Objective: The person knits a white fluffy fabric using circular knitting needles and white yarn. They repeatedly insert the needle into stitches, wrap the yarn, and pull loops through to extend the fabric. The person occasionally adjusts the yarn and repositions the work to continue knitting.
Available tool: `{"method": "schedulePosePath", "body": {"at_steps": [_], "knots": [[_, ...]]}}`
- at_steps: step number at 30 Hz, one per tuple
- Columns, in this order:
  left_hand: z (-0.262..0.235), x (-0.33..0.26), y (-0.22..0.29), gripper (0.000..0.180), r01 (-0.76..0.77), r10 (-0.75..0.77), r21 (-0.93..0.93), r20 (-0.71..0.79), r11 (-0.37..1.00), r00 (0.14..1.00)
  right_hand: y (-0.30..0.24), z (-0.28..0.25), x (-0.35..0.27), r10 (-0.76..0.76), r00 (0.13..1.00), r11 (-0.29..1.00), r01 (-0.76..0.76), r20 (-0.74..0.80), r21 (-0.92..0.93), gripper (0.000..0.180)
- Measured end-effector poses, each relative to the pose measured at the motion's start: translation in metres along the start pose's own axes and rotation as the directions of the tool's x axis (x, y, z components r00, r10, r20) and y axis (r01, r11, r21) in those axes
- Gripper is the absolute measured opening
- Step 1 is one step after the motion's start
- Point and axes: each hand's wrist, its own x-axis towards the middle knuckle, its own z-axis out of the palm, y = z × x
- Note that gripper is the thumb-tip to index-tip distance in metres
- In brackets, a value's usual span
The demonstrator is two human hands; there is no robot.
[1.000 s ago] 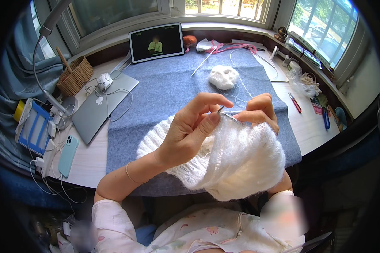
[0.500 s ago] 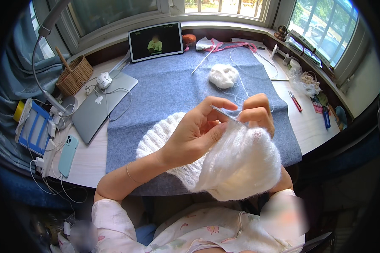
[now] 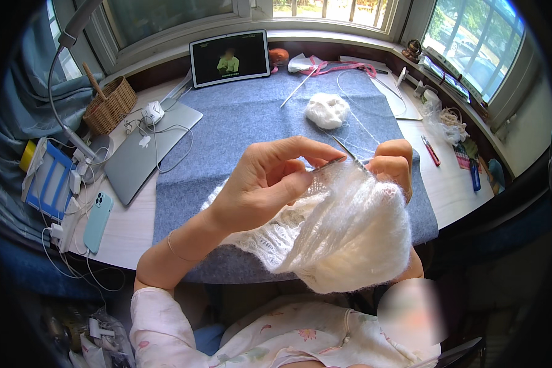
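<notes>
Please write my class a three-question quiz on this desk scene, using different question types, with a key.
1. True or false: the ball of white yarn lies on the blue-grey cloth.
2. Which item stands upright at the back of the desk? (a) the phone (b) the tablet (c) the laptop
3. Short answer: what white thing do the left hand and right hand hold between them?

Key: 1. True. 2. b. 3. The knitted fabric.

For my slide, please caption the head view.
Left hand and right hand hold white knitting and a needle over blue cloth, white yarn ball beyond.
</notes>
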Motion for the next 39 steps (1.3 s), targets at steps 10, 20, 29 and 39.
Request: {"method": "schedulePosePath", "body": {"at_steps": [10, 20, 29, 39], "knots": [[-0.009, 0.003, 0.013, 0.031, -0.145, 0.114, 0.279, 0.126, 0.949, 0.986, -0.012, 0.002, 0.007, -0.110, 0.994, 0.992, 0.109, -0.012, -0.069, 0.031], [-0.011, 0.000, 0.032, 0.026, -0.217, 0.159, 0.438, 0.167, 0.872, 0.973, -0.007, 0.005, 0.001, -0.086, 0.996, 0.994, 0.086, -0.006, 0.067, 0.033], [-0.012, -0.001, 0.033, 0.025, -0.233, 0.168, 0.429, 0.183, 0.873, 0.969, -0.009, 0.006, 0.001, -0.088, 0.996, 0.992, 0.090, -0.024, 0.093, 0.031], [-0.015, -0.001, 0.028, 0.022, -0.005, -0.022, 0.215, 0.124, 0.977, 0.992, -0.007, 0.005, 0.000, -0.099, 0.995, 0.992, 0.099, 0.002, 0.078, 0.031]]}}
